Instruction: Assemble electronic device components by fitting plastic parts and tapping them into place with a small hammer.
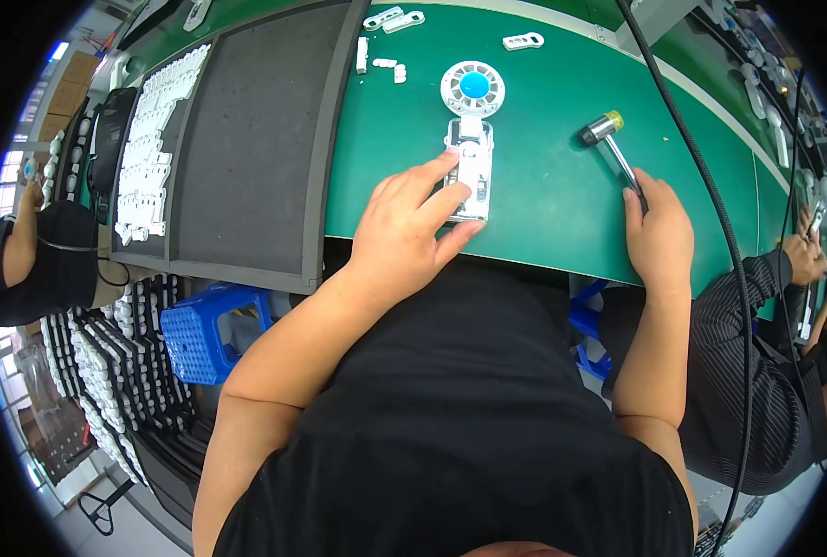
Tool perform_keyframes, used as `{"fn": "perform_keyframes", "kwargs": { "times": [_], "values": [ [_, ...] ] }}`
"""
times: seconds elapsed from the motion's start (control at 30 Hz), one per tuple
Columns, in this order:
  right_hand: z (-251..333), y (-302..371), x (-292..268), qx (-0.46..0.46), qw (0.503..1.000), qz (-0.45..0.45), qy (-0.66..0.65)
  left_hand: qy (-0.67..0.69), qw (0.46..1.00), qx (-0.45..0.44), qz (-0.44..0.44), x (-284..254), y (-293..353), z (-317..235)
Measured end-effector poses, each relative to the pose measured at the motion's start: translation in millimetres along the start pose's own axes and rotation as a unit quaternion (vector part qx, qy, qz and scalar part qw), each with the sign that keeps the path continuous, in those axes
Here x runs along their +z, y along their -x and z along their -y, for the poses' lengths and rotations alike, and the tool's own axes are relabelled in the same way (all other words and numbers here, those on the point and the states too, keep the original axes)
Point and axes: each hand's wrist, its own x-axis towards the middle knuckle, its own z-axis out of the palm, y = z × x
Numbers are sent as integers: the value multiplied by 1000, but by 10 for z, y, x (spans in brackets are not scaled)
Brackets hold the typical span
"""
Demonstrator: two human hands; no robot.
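On the green work surface lies a white handheld fan [474, 167]. Its round spoked head with a blue centre points away from me, and its body rests in a clear, frame-like holder. My left hand [407, 218] presses its fingertips on the fan body, with the thumb at the near end; part of the body is hidden beneath the fingers. To the right, my right hand [659, 227] is closed around the handle of a small mallet [608, 135]. The mallet head, dark at one end and yellow at the other, is apart from the fan, to its right.
At left stands a dark tray [256, 139] with rows of white parts [158, 148]. Loose white pieces [393, 20] lie toward the far edge. A black cable [701, 167] crosses the right side. Other people work at both sides; a blue stool [200, 334] stands below left.
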Motion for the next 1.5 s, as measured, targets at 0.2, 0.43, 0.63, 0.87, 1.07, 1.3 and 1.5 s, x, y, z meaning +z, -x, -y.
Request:
{"fn": "perform_keyframes", "kwargs": {
  "times": [0.2, 0.43, 0.63, 0.87, 1.07, 1.3, 1.5],
  "values": [
    [6, 0, -3, -8, 1000, -8, -2, 19, 1000, -6, -24, 63, 42, 47],
    [356, 378, -171, -122, 955, 89, -257, 63, 995, -83, 1, 27, 16, -19],
    [698, 447, -244, -203, 899, 140, -362, 69, 993, -97, 13, -3, -8, -17],
    [744, 337, -123, -193, 914, 234, -271, 85, 991, -99, 14, 0, -16, -13],
    [530, 333, -160, -118, 896, 168, -394, 72, 990, -117, 29, -44, -14, -35],
    [377, 305, 175, -41, 892, 160, -421, 40, 998, -41, -7, 20, -8, -6],
    [416, 294, 134, -42, 882, 166, -439, 28, 999, -26, -8, 22, -21, 12]
  ]
}}
